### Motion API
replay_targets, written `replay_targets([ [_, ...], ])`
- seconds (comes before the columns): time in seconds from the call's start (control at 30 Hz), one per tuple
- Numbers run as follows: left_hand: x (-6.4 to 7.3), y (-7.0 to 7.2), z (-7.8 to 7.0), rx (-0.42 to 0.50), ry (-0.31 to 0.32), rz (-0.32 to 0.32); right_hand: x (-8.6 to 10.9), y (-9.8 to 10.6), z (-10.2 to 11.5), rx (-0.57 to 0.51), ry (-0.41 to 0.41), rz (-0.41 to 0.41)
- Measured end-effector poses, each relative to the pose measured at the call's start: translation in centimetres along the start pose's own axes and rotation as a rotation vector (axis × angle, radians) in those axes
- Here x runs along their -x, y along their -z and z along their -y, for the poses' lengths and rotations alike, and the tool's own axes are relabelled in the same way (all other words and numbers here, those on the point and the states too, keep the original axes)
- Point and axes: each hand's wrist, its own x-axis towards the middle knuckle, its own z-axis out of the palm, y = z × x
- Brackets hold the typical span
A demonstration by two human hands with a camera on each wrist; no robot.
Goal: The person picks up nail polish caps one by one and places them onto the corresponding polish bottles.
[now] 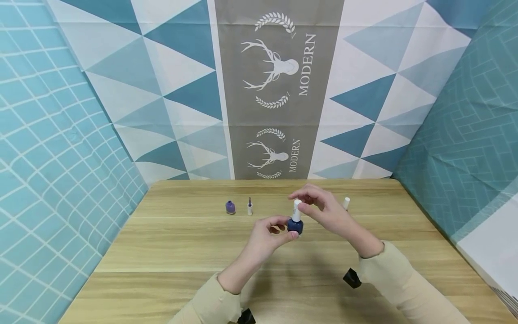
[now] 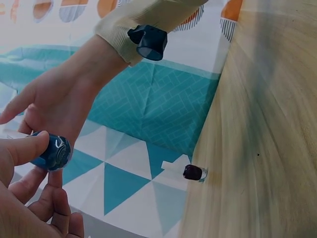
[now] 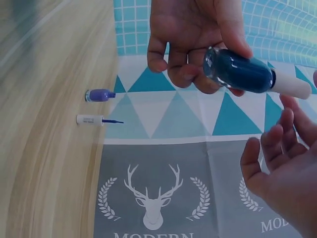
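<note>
A dark blue nail polish bottle (image 1: 295, 226) with a tall white cap (image 1: 297, 210) is held above the table, cap upward. My left hand (image 1: 265, 234) grips its glass body between thumb and fingers. At the cap is my right hand (image 1: 325, 211), its thumb and fingertips pinching it from the sides. Farther back on the table stands an uncapped purple nail polish bottle (image 3: 99, 95). Beside it, a white brush cap (image 3: 89, 119) stands with its purple brush pointing up.
Behind my right hand stands another nail polish bottle with a white cap (image 1: 346, 202); the left wrist view shows its dark glass (image 2: 192, 172). The wooden table (image 1: 170, 252) meets patterned cloth at its back edge. Black mounts (image 1: 352, 278) sit at both sleeves.
</note>
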Motion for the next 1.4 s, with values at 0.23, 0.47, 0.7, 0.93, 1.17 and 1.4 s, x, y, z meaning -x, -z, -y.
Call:
replay_targets([
  [0.23, 0.12, 0.12, -0.12, -0.007, -0.005, 0.014, 0.03, 0.57, 0.12, -0.036, 0.1, 0.106],
  [0.47, 0.18, 0.1, -0.05, 0.001, -0.009, 0.036, -0.12, 0.69, 0.04, -0.039, 0.122, 0.145],
  [0.7, 0.21, 0.1, -0.02, 0.001, -0.004, 0.036, -0.28, 0.81, -0.11, -0.009, 0.1, 0.127],
  [0.93, 0.17, 0.13, 0.06, -0.015, 0.011, 0.025, -0.42, 0.75, -0.14, -0.006, 0.084, 0.096],
  [1.17, 0.18, 0.03, 0.04, -0.039, 0.026, 0.007, -0.3, 0.36, 0.11, 0.002, 0.022, 0.032],
  [1.4, 0.15, -0.1, -0.21, -0.039, 0.023, -0.013, -0.46, 0.14, 0.01, -0.022, 0.026, -0.013],
])
